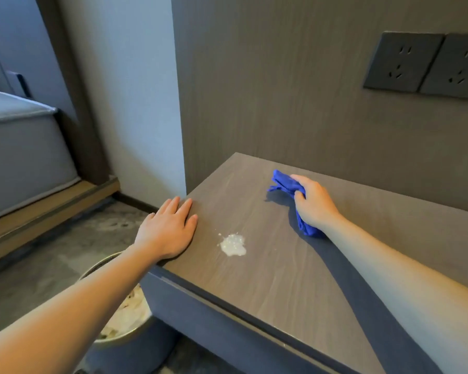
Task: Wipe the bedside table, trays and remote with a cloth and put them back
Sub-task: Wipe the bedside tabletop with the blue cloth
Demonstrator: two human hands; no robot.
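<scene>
Both hands on bedside table (268,271): left hand (166,229) flat, fingers straight, at near-left edge; right hand (314,202) grasping bunched blue cloth (283,182) pressed on far-middle top. White foamy blob (233,244) between them, nearer left hand.

My cloth (281,181) is vivid blue; the surface (281,287) before me shows grey-brown woodgrain, broken by a speckled white blotch (233,244); the wall sockets (403,62) are charcoal grey.

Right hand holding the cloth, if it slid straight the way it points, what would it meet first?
The right hand with the cloth would cross the bedside table, then likely meet the wall panel behind it. The white spill lies aside.
</scene>
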